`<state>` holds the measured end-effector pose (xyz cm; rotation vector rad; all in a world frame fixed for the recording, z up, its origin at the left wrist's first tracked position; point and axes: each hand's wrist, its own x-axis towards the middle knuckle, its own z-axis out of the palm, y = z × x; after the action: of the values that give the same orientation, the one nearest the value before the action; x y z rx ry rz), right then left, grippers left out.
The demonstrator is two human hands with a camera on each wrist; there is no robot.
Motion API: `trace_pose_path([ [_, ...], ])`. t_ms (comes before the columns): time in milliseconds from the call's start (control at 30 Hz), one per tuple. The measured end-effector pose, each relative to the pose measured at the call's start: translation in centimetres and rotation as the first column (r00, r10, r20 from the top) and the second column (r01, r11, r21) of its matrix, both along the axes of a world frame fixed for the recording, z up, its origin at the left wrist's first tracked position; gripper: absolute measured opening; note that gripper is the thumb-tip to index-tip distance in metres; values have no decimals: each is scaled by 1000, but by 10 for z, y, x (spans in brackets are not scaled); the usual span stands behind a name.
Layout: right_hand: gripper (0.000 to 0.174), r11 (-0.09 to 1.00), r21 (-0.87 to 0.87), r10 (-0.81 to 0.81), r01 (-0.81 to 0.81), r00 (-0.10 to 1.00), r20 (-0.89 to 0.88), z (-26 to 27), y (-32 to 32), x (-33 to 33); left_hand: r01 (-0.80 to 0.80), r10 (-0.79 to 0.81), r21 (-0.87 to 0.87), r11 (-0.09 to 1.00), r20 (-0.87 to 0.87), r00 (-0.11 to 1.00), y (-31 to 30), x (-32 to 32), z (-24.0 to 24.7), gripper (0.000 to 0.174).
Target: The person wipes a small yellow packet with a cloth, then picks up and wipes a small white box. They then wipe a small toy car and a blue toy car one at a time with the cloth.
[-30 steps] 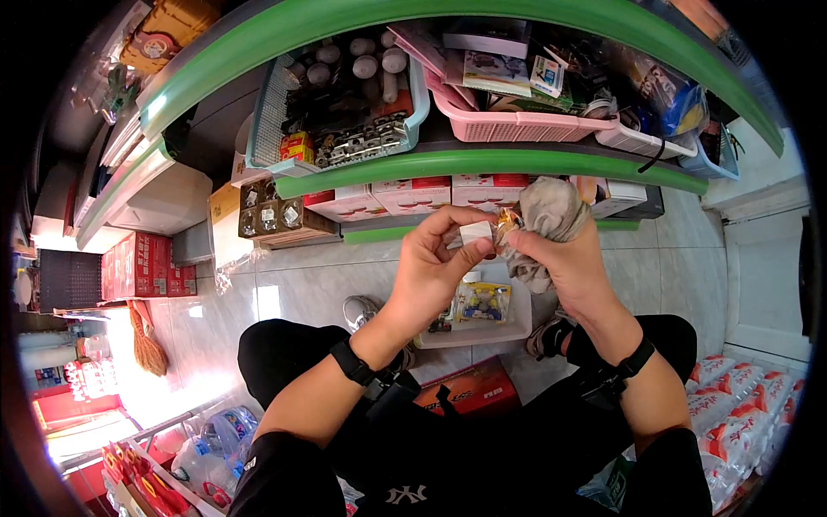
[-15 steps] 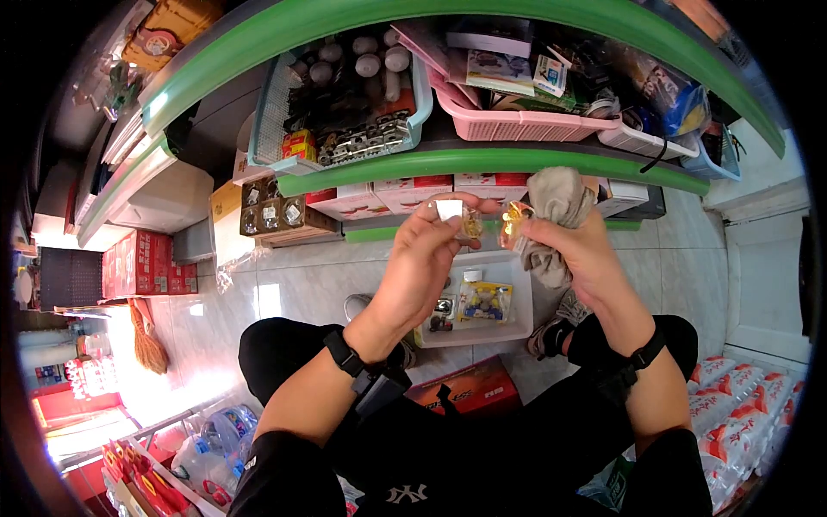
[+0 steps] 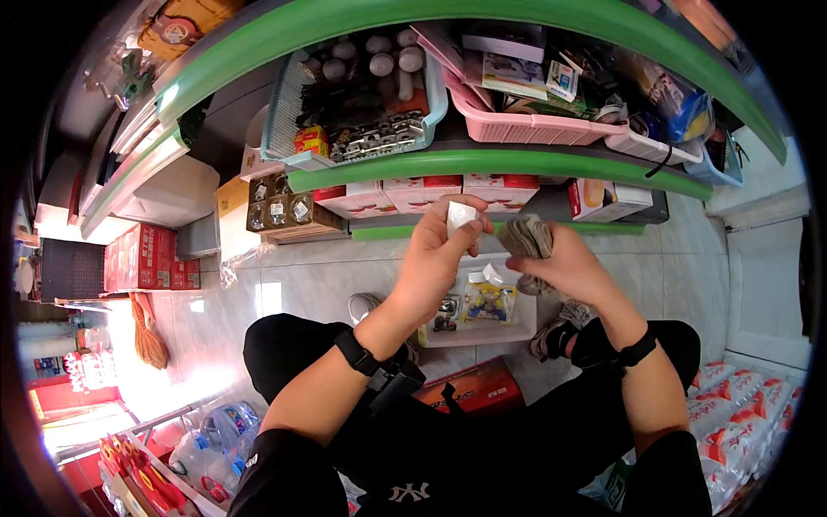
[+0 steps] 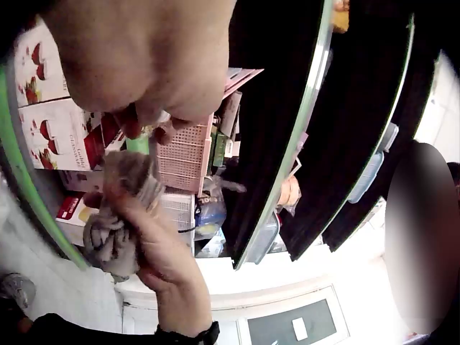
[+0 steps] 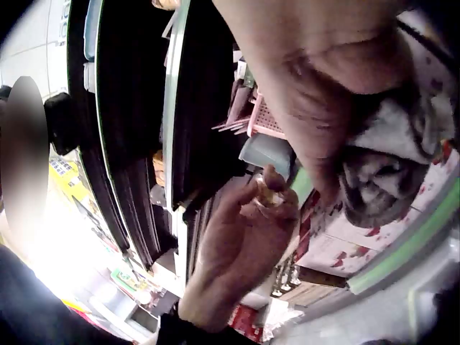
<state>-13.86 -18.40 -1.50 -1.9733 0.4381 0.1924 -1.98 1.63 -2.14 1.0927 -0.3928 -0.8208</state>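
Observation:
In the head view my left hand (image 3: 435, 254) pinches a small packet with a white label (image 3: 461, 218) between thumb and fingers. The right wrist view catches the clear, gold-tinted side of this packet (image 5: 269, 198). My right hand (image 3: 564, 265) grips a bunched grey cloth (image 3: 525, 239), its folds sticking out past the thumb; the cloth (image 4: 122, 237) also shows in the left wrist view. A short gap parts the two hands. Below them on the floor stands a white plastic bin (image 3: 439, 338) holding a yellow-and-blue packet (image 3: 488, 303) and other small items.
Ahead, a green-edged shelf (image 3: 508, 165) carries a blue basket (image 3: 297, 161) of light bulbs and metal parts, beside a pink basket (image 3: 538, 131) of boxes. White-and-red boxes (image 3: 422, 196) line the lower level. A red box (image 3: 482, 386) lies between the knees; wrapped packs (image 3: 732, 414) stand at right.
The hands have drawn slightly apart. The gold-coloured piece seen beside the cloth at the right hand no longer shows there. The left hand has tilted its labelled packet.

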Motion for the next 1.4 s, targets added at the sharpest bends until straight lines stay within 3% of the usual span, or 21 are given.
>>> trace_pose_path([
  [100,50,949,294,-153,117,983,101,31,7,6,36,-38,27,999,49,998,0,-3,1,27],
  [233,45,872,442,-334,212,917,218,54,9,8,62,-65,72,995,52,997,-2,-7,3,32],
  [467,32,742,663,-268,98,950,160,54,-7,3,55,-70,-92,994,-167,984,-6,-6,-4,33],
  [567,31,860,480,-324,175,913,248,48,3,4,58,-60,65,996,29,998,-9,-8,-6,29],
  [600,36,912,391,-252,126,923,291,54,6,4,55,-64,108,993,77,995,-9,-8,-9,29],
  [700,44,989,3,-124,150,802,584,32,22,9,18,-76,203,979,281,957,-11,-7,-17,29],
  [767,46,978,-172,-5,117,841,541,28,22,7,-35,-78,218,975,487,870,-11,-13,-20,28],
  [800,46,979,-183,7,92,878,479,31,25,7,-63,-98,243,968,597,796,-10,-15,-15,29],
  [867,42,976,-199,6,83,913,408,33,26,7,-16,-86,171,985,570,817,-12,-20,-7,32],
  [967,41,981,152,-171,118,896,409,13,26,8,1,-99,207,978,464,880,-10,-21,-7,36],
  [1067,39,925,339,-282,174,910,304,42,15,8,10,-79,275,961,240,968,-7,-19,1,34],
  [1167,39,916,295,-367,270,861,351,39,3,10,-15,-52,232,973,282,958,-7,-15,1,29],
  [1200,38,951,188,-302,245,868,395,43,4,10,-10,-57,235,972,276,959,-6,-15,-1,27],
  [1267,38,972,176,-218,158,885,410,41,12,9,4,-69,240,971,264,962,-5,-14,-5,23],
  [1367,34,991,89,-124,95,902,413,41,22,8,-49,27,92,995,224,974,-9,-18,-4,21],
  [1400,33,992,84,-117,89,896,429,33,24,8,9,-31,107,994,206,978,-7,-17,-3,21],
])
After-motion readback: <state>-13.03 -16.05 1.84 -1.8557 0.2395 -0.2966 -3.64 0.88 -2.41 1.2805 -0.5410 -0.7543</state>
